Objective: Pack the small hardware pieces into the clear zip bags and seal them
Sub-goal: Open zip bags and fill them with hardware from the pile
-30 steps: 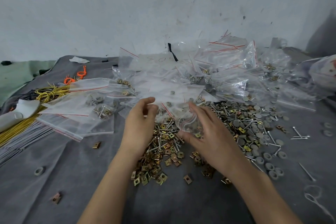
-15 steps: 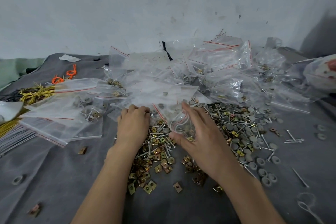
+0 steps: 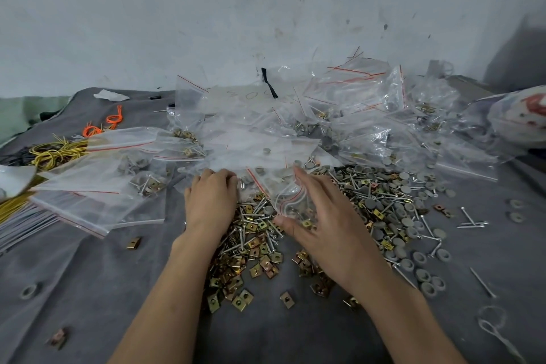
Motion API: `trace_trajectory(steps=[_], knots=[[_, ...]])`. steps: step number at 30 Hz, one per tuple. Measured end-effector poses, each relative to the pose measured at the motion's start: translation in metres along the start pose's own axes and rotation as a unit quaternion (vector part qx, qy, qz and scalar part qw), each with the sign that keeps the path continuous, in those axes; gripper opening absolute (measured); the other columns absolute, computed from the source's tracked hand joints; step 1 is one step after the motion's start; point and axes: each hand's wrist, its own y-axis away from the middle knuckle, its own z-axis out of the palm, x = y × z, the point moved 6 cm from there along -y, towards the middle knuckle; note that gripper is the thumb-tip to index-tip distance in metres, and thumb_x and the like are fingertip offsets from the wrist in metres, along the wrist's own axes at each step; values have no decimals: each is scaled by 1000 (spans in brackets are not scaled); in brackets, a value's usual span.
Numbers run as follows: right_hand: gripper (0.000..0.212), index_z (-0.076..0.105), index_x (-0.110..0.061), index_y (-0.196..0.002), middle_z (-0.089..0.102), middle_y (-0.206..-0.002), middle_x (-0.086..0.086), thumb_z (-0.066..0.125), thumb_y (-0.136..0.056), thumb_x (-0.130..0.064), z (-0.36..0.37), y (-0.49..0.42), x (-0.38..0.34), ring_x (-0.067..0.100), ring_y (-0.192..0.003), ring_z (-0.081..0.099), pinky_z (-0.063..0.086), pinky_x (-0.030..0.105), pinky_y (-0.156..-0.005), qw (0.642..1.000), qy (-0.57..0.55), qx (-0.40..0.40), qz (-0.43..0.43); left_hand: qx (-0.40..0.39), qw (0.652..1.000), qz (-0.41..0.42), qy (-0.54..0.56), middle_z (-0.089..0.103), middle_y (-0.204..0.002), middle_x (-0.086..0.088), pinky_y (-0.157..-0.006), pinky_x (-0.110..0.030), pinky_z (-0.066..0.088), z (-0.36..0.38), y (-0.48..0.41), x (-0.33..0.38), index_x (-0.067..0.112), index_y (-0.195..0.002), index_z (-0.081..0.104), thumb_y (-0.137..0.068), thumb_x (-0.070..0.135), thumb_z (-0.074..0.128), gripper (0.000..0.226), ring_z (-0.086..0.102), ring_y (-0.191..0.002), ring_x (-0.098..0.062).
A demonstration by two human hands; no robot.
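Bags (image 3: 354, 115) crowd the cloth's (image 3: 88, 275) far edge; left hand (image 3: 211, 204) curled, grip hidden; right hand (image 3: 322, 224) flat on one bag (image 3: 291, 196), over clips (image 3: 260, 263).

Straight beyond your fingers (image 3: 304, 183) rises a pale wall (image 3: 266, 9), scuffed and peppered with dark specks. Far to their right, a dark shadow (image 3: 523, 50) falls across it. Under and all round them spreads a wrinkled grey cloth (image 3: 88, 275). Way off to their left, a strip of green (image 3: 17, 111) peeks out past the cloth's edge.
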Motion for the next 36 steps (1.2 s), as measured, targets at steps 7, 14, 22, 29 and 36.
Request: trace_trajectory(steps=[7, 14, 22, 29, 36], knots=[[82, 16, -36, -158, 33, -150, -13, 40, -87, -71, 1, -3, -2, 10, -137, 36, 36, 37, -115, 1000, 7, -7, -2, -32, 912, -73, 403, 70, -98, 9, -73, -20, 44, -17, 14, -5, 18, -114, 70, -99, 30, 56, 23, 62, -90, -9], [83, 18, -33, -158, 32, -152, -12, 40, -87, -71, 2, -4, -9, 11, -139, 34, 35, 35, -115, 1000, 11, -9, -9, -94, 799, -126, 580, 66, -83, 2, -68, -22, 45, -19, 51, -6, 15, -113, 69, -100, 20, 55, 20, 57, -73, -8], [84, 22, -29, -159, 34, -152, -10, 40, -87, -70, 2, -3, -15, 9, -139, 33, 31, 38, -118, 1000, 12, -9, -14, -128, 715, -144, 672, 64, -82, 1, -63, -16, 50, -24, 60, -7, 10, -114, 67, -100, 13, 52, 21, 57, -70, -7], [85, 21, -30, -159, 33, -152, -11, 39, -86, -71, 3, -3, -15, 8, -139, 31, 29, 33, -117, 1000, 19, -13, -14, -123, 717, -129, 673, 71, -91, -1, -67, -16, 54, -24, 60, -3, 9, -114, 66, -96, 2, 55, 22, 64, -76, -8], [86, 23, -29, -158, 35, -151, -11, 36, -85, -72, 3, -3, -15, 8, -137, 33, 29, 30, -113, 1000, 19, -12, -15, -123, 734, -124, 656, 74, -92, -1, -69, -16, 54, -23, 61, -2, 13, -107, 69, -94, 1, 58, 21, 66, -78, -7]])
